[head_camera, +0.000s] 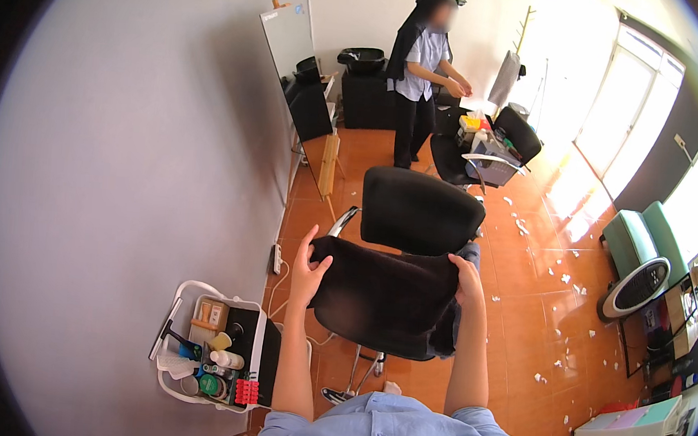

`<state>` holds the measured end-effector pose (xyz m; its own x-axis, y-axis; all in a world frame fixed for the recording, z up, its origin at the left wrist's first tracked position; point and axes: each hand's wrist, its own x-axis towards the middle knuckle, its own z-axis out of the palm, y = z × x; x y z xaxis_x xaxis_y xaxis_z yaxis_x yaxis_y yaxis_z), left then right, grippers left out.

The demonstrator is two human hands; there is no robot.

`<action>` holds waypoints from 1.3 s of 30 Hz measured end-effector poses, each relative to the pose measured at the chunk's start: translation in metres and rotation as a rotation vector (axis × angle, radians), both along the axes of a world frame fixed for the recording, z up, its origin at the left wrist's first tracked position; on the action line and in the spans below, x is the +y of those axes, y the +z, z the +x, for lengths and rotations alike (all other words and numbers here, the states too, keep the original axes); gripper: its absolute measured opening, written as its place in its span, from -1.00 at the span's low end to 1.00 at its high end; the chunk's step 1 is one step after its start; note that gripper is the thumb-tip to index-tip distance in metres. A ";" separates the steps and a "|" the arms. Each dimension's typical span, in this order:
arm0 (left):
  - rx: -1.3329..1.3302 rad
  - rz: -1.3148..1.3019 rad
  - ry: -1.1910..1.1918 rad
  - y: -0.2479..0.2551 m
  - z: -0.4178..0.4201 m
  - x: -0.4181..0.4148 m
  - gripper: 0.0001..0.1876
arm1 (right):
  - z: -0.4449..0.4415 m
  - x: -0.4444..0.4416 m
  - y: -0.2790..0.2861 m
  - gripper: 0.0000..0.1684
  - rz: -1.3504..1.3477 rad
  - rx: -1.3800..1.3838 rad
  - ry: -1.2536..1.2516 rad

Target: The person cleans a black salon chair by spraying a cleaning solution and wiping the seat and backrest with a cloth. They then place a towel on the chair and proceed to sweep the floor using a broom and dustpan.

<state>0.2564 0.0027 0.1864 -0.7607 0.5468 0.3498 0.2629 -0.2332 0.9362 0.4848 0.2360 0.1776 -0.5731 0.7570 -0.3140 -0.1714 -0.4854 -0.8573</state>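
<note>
A dark cloth (390, 283) is stretched between my two hands, above the seat of a black office chair (423, 211). My left hand (310, 270) pinches its upper left corner between thumb and fingers. At the upper right corner, my right hand (466, 279) grips the cloth. The chair's backrest stands just beyond the cloth, and part of the seat (376, 340) shows below it. Bunched blue-grey fabric (471, 255) lies at the chair's right side, partly behind my right hand.
A white basket (259, 346) with bottles, brushes and a squeegee stands at the left by the wall. A person (422, 70) stands beyond the chair, near another chair holding a loaded grey basket (494, 168). White scraps (565, 278) litter the tiled floor; a leaning mirror (297, 91) stands back left.
</note>
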 end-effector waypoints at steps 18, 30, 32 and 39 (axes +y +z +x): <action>-0.324 -0.007 0.007 -0.004 -0.016 -0.008 -0.64 | 0.018 0.001 -0.004 -0.82 0.187 0.169 -0.128; -0.070 0.003 -0.050 0.010 -0.023 -0.001 -0.72 | 0.019 -0.006 0.005 -0.88 0.157 0.280 -0.185; 0.016 -0.085 0.009 0.013 -0.023 -0.003 -0.74 | 0.018 -0.006 0.006 -0.88 0.194 0.261 -0.202; 0.387 -0.366 0.251 0.039 -0.011 -0.003 -0.87 | 0.012 0.002 0.004 -0.88 0.547 0.256 -0.366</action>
<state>0.2455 -0.0007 0.2257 -0.7371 0.5040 0.4501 0.6069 0.2008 0.7690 0.4967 0.2383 0.1812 -0.2565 0.9261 0.2768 -0.4699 0.1308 -0.8730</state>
